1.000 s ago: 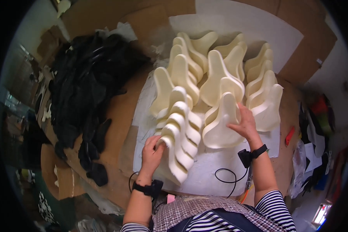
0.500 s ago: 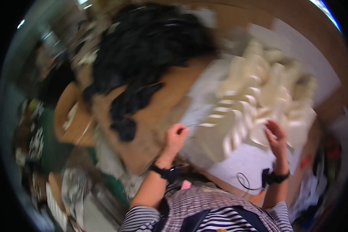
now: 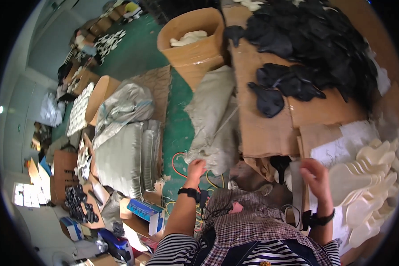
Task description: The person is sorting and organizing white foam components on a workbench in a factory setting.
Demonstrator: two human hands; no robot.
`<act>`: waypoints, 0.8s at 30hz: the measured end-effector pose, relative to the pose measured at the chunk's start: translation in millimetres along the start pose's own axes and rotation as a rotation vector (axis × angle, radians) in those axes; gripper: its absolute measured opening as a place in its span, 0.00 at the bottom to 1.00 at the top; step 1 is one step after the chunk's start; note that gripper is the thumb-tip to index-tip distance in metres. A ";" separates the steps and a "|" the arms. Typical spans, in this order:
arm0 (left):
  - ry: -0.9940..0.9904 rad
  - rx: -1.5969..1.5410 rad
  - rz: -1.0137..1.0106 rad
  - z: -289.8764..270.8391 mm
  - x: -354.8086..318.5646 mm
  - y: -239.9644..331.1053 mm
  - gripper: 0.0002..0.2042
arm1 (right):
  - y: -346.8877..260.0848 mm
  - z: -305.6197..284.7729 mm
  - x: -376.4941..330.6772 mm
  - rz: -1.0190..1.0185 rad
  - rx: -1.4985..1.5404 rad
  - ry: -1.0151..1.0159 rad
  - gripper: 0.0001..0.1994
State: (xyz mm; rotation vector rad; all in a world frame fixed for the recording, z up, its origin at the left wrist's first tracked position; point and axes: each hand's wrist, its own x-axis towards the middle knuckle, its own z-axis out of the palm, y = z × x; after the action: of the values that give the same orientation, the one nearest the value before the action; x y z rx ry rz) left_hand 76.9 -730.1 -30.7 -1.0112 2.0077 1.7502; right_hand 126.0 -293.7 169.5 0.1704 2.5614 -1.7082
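Note:
My left hand (image 3: 197, 168) is held up in front of the woven grey sack (image 3: 219, 128), its fingers curled together. What they hold, if anything, is hidden. To the right, my right hand (image 3: 315, 176) hovers beside the stacks of cream, smooth moulded pieces (image 3: 357, 177), slightly blurred, its fingers loosely bent and apart with nothing visible in them. The cream pieces overlap in rows on a white sheet. Beyond, a large heap of black, limp-looking pieces (image 3: 314, 31) covers a cardboard-topped table (image 3: 266, 137). One black rounded piece (image 3: 269, 101) lies nearer to me.
A tall cardboard container (image 3: 193, 62) with white pieces inside stands left of the table. Stuffed silvery sacks (image 3: 119, 155) are piled further left on the green floor (image 3: 175, 117). Cables (image 3: 177, 164) run along the floor by the sack. A blue box (image 3: 144, 215) lies at lower left.
My view has swung left, so the table, black heap and cream stacks now sit further right. My left hand has come away from the cream stacks toward the woven sack.

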 end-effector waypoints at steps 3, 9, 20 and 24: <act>0.206 -0.086 -0.039 -86.1 11.3 -36.7 0.11 | -12.2 99.6 55.6 0.020 0.049 -0.385 0.15; 0.458 -0.309 -0.118 -167.1 28.1 -112.3 0.11 | 3.5 317.2 154.6 -0.358 -0.333 -0.930 0.15; 0.458 0.193 -0.046 -107.0 198.7 -173.8 0.15 | 215.9 551.3 387.3 -1.086 -1.079 -1.058 0.14; 0.504 0.416 0.311 -75.2 309.5 -148.1 0.21 | 202.8 439.8 445.4 -0.508 -1.707 -1.435 0.13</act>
State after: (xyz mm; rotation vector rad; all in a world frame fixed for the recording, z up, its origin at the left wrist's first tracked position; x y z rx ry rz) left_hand -27.6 -900.4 -319.6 -1.1165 2.8204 1.1801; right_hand -296.4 -595.9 -234.4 -1.2098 1.7984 0.7481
